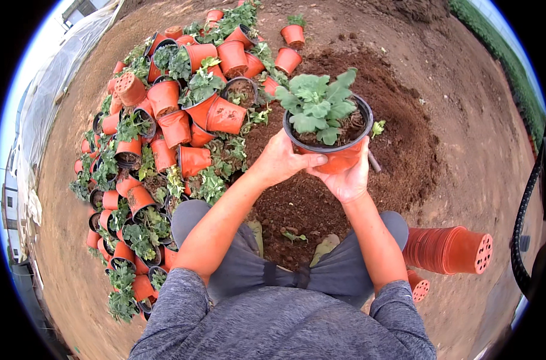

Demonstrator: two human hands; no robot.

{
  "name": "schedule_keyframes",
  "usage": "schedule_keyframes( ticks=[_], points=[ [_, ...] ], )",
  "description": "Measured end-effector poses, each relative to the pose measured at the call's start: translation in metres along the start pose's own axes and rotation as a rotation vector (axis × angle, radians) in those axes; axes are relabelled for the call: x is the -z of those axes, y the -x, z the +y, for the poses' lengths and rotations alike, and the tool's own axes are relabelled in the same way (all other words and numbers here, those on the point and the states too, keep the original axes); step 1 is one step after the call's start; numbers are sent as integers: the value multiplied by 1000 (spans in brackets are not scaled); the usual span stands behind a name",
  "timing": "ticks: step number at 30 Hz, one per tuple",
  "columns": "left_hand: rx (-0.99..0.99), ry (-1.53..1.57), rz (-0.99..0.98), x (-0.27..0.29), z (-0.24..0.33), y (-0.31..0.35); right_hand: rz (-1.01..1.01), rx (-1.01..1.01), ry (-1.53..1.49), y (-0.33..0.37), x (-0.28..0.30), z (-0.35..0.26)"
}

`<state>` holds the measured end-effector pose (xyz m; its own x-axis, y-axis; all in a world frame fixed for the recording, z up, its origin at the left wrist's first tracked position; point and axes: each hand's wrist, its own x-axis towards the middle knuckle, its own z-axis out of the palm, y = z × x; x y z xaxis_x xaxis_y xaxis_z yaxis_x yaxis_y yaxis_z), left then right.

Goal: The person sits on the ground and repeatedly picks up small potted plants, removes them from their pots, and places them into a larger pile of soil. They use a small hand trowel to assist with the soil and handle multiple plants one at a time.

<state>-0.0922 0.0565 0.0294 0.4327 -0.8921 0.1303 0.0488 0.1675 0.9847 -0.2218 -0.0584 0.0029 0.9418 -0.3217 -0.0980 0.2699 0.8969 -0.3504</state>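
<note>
Between both hands I hold up a potted plant (318, 108), an orange-red plastic pot with a black inner rim and a leafy green seedling in soil. My left hand (285, 155) grips the pot's near left side, its thumb lying across the front. My right hand (350, 177) is wrapped under and round the lower right side. The pot is raised in front of my knees, over a spread of dark loose soil (405, 144), and tilts a little toward me. Fingers behind and beneath the pot are hidden.
A large heap of tipped orange pots (176, 127) with green plants covers the ground at left. Nested empty pots (444, 250) lie at right by my knee, with another smaller stack (417, 285) below. A short stick (374, 162) lies on the soil. Plastic sheeting (63, 66) runs along the far left.
</note>
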Motion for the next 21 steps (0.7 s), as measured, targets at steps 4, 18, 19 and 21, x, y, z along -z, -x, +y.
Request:
schedule_keyframes(
  ticks=[4, 18, 19, 21],
  points=[
    [86, 78, 95, 19, 33, 3, 11, 137, 176, 0, 24, -28],
    [-30, 172, 139, 2, -12, -1, 244, 244, 436, -4, 20, -16],
    [-36, 286, 163, 5, -17, -2, 234, 172, 418, -3, 19, -15],
    [-34, 529, 183, 4, -21, -6, 229, 129, 403, -3, 29, -13]
  ],
)
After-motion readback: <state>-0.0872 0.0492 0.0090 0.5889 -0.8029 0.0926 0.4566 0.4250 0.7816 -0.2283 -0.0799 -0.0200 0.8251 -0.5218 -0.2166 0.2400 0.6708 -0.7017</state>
